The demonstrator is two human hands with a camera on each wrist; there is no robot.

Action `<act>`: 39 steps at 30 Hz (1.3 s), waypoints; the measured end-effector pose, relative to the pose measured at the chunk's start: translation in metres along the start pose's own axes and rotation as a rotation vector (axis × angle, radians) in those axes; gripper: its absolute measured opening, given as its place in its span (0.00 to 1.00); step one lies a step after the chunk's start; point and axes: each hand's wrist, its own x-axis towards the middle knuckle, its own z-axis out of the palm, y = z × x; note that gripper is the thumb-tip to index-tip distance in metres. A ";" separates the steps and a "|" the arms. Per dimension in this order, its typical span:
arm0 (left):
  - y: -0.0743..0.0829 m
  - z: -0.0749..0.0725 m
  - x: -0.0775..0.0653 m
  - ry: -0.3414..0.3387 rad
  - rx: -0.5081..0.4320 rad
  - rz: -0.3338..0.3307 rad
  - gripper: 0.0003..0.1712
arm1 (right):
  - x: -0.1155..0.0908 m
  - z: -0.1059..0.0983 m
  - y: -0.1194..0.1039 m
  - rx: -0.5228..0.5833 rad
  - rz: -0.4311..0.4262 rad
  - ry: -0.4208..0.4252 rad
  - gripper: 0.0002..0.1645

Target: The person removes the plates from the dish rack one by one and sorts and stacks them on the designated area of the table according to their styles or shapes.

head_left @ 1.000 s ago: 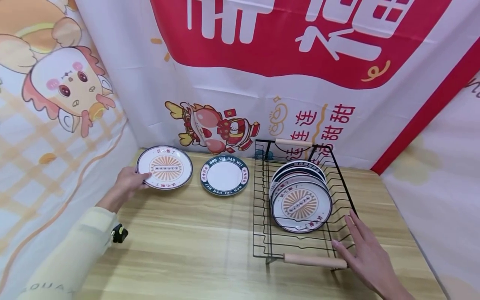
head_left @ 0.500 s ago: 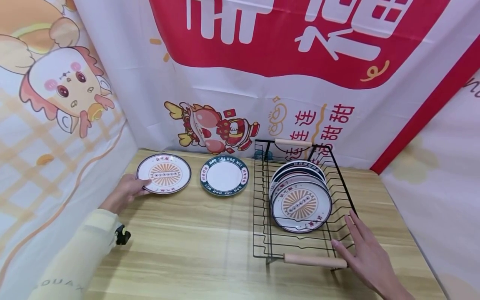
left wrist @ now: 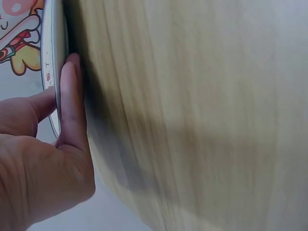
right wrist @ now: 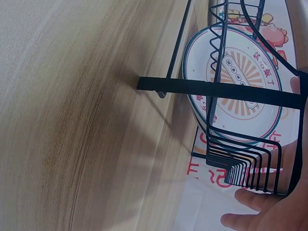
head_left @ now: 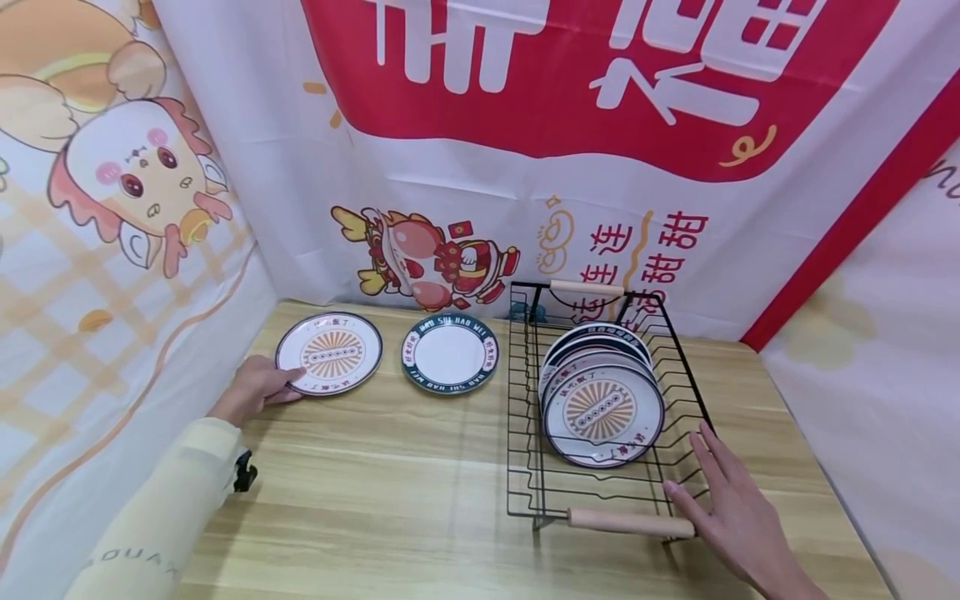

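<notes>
Dish rack (head_left: 525,400), landmark: unmoved over the last second, upright plates in its slots, right hand (head_left: 731,508) still resting with straight fingers on its near right corner beside the wooden handle (head_left: 630,522). Far left of the rack, beyond the green-rimmed plate (head_left: 450,352), the sunburst plate (head_left: 330,352) has slid slightly nearer. Left hand (head_left: 253,389) still pinches its near-left rim, thumb over the edge, so the plate looks mid-pickup, not yet lifted.

Light wood-grain table (head_left: 420,492) filling the lower half of the frame. Directly on it, upper left: a sunburst-patterned plate (head_left: 329,352) beside a green-rimmed plate (head_left: 450,352). Right: a black wire dish rack (head_left: 525,433) with wooden handles.
</notes>
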 end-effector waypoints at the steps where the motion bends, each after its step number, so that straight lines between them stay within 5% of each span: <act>1: -0.001 0.000 0.000 -0.004 0.013 -0.002 0.15 | 0.000 0.000 0.000 -0.001 -0.002 0.002 0.51; 9: -0.004 -0.007 0.001 -0.041 0.139 0.005 0.17 | -0.001 0.000 0.000 -0.003 -0.010 0.012 0.51; 17: 0.002 -0.020 0.000 0.044 0.635 0.171 0.30 | -0.001 0.000 0.000 0.003 0.004 -0.001 0.52; 21: 0.011 -0.026 -0.007 0.084 0.774 0.170 0.34 | -0.001 -0.001 -0.001 -0.002 0.004 -0.008 0.52; 25: 0.017 -0.028 -0.012 0.140 0.792 0.186 0.37 | -0.001 -0.001 -0.001 -0.014 0.003 -0.005 0.51; 30: 0.028 -0.024 -0.013 0.248 0.825 0.326 0.38 | -0.001 -0.001 -0.001 -0.019 0.002 0.000 0.51; 39: 0.067 0.030 -0.025 0.296 0.794 0.516 0.41 | -0.002 -0.001 -0.001 -0.014 0.000 -0.007 0.51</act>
